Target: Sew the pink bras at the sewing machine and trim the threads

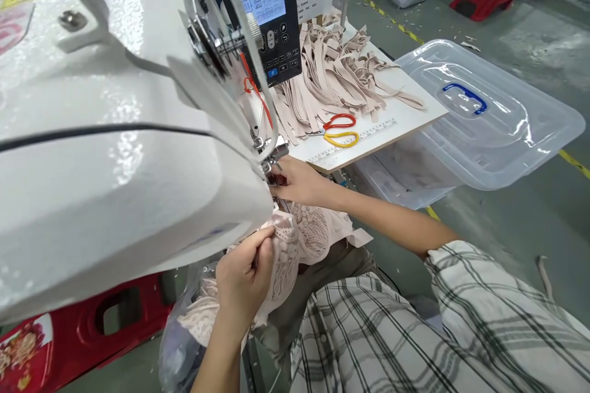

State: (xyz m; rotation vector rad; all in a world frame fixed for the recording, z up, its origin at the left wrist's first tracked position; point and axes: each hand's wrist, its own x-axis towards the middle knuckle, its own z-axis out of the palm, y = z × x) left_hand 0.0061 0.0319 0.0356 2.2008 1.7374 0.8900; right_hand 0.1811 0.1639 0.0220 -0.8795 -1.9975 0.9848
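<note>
A white sewing machine [115, 153] fills the left half of the view and hides the needle area. My left hand [244, 276] is closed in a pinch on the edge of a pale pink lace garment [304, 236] just below the machine head. My right hand [299, 181] lies on the same lace piece beside the presser foot [271, 156], fingers curled toward the needle; the machine head partly hides its fingertips.
Behind the machine sits a control panel [270, 18] with a lit screen. A pile of beige straps [332, 77] and red-and-yellow-handled scissors [340, 130] lie on the white table [405, 123]. A clear lidded bin [483, 123] stands right; red stool [92, 325] lower left.
</note>
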